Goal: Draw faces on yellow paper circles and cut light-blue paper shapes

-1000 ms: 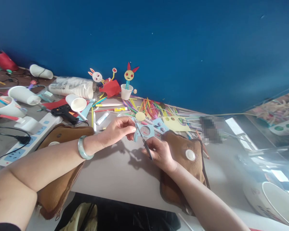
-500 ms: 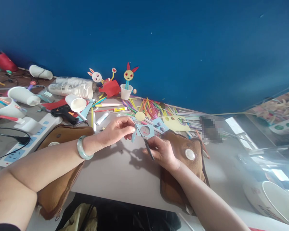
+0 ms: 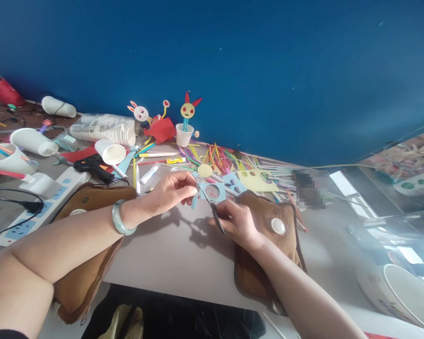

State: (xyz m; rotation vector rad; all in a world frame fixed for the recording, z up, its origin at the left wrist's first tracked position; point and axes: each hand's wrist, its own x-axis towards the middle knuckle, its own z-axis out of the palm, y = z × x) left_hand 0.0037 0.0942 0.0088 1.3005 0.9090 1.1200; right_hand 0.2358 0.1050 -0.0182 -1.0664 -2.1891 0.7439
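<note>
My right hand (image 3: 235, 222) is closed round the dark handles of a pair of scissors (image 3: 217, 217), whose blades point up and left toward my other hand. Between the thumb and fingers of my left hand (image 3: 173, 190) is a small piece of light blue paper (image 3: 194, 201), mostly hidden by the fingers. The blades meet or pass close to this paper; I cannot tell whether they touch it. Just behind lie a light blue sheet with a round hole (image 3: 219, 187) and a pale yellow paper disc (image 3: 205, 170).
Brown cushioned pads (image 3: 259, 268) lie under my forearms. At the back stands a paper cup with a rabbit figure (image 3: 184, 135), near many coloured pipe cleaners (image 3: 221, 157). A black glue gun (image 3: 93, 168) and a power strip (image 3: 58, 200) are on the left, a white bucket (image 3: 406, 296) on the right.
The view has shifted very slightly. Both hands keep almost the same place and grip, with the scissors at nearly the same angle.
</note>
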